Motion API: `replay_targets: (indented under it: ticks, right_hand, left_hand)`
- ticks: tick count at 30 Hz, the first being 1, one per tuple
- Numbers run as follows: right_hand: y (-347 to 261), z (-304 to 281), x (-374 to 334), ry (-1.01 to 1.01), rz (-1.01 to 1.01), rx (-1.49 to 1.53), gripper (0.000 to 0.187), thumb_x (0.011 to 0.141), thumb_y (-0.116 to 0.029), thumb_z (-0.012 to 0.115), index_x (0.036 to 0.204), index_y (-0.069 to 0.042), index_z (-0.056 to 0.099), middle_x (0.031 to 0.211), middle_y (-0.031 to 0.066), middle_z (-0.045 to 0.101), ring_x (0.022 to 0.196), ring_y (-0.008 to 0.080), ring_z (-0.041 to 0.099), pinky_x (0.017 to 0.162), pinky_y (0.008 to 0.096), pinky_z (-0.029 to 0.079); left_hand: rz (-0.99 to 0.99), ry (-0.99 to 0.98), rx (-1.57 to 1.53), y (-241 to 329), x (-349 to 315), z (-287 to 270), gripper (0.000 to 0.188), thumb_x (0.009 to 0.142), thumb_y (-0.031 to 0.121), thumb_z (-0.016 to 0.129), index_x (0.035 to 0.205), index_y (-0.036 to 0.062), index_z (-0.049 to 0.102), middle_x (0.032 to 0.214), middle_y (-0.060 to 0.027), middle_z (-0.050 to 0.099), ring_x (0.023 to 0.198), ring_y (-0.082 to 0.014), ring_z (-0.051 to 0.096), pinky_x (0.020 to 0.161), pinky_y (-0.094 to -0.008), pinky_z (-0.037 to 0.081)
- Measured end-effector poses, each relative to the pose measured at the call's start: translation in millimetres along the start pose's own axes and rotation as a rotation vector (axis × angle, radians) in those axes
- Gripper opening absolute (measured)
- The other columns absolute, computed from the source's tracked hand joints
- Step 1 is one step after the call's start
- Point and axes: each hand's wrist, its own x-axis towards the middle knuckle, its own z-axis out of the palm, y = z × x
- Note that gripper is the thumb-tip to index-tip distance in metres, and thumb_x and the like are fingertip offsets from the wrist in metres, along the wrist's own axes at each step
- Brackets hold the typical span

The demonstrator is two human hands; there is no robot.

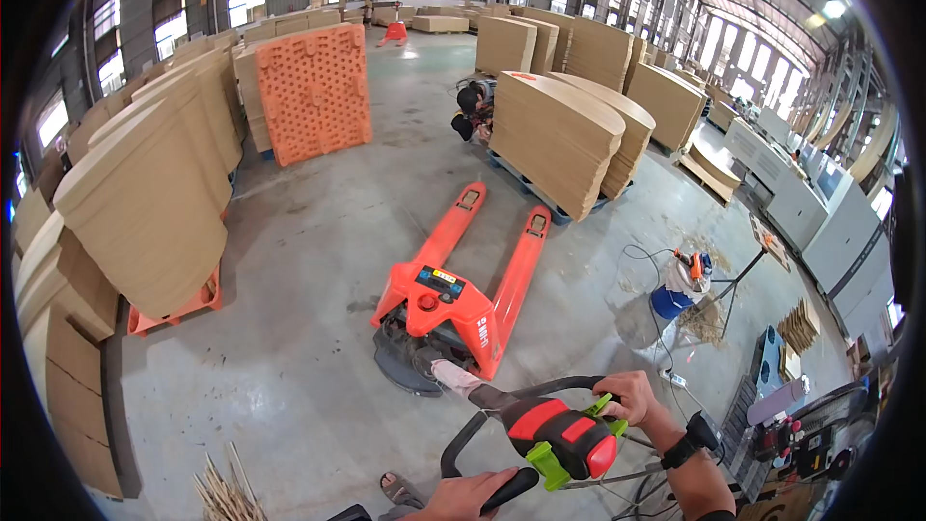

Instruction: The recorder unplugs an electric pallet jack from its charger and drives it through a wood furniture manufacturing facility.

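A red electric pallet truck [450, 304] stands in front of me, its two forks pointing away toward a stack of brown boards [557, 135]. Its tiller head [555, 432] is red and black with green levers and comes back toward me. My right hand [627, 397] is wrapped round the right side of the handle, close to a green lever, with a black watch on the wrist. At the lower edge my left hand [466, 495] is closed on the black left grip; part of this hand is cut off by the frame.
Board stacks [159, 193] line the left, near an upright orange plastic pallet [313, 94]. A person [475, 108] crouches beside the board stack ahead. To the right stand a blue bucket [672, 302], cables and grey machines [849, 251]. Thin wood strips [229, 492] lie at lower left.
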Motion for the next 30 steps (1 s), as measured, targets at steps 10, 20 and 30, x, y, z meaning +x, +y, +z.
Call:
replay_targets:
  ticks: [10,20,30]
  right_hand:
    - [-4,17,22,-0.018,0.037,-0.068,0.061,0.087,-0.064,0.050,0.088,-0.005,0.066,0.074,0.0121,0.065,0.068,0.0342,0.065,0.061,0.0381,0.051]
    - [-16,32,58,-0.003,0.057,-0.035,0.050,0.082,-0.058,0.060,0.090,-0.009,0.067,0.075,0.0114,0.065,0.069,0.0343,0.064,0.059,0.0394,0.050]
    - [-57,41,145,-0.016,0.107,-0.038,0.044,0.083,-0.052,0.063,0.087,-0.009,0.066,0.070,0.0093,0.063,0.065,0.0332,0.062,0.056,0.0396,0.048]
  left_hand:
    - [0.097,0.003,-0.109,-38,3,-20,0.062,0.072,0.009,0.063,0.132,0.0106,0.050,0.104,-0.0178,0.065,0.093,-0.0387,0.063,0.077,-0.0459,0.051]
    - [0.084,-0.109,-0.066,-64,12,-78,0.064,0.073,0.012,0.064,0.135,0.0108,0.049,0.105,-0.0180,0.064,0.093,-0.0394,0.063,0.077,-0.0455,0.051]
    - [0.017,-0.026,-0.032,-93,30,-164,0.053,0.070,0.009,0.064,0.122,0.0093,0.061,0.104,-0.0166,0.069,0.092,-0.0371,0.066,0.078,-0.0425,0.053]
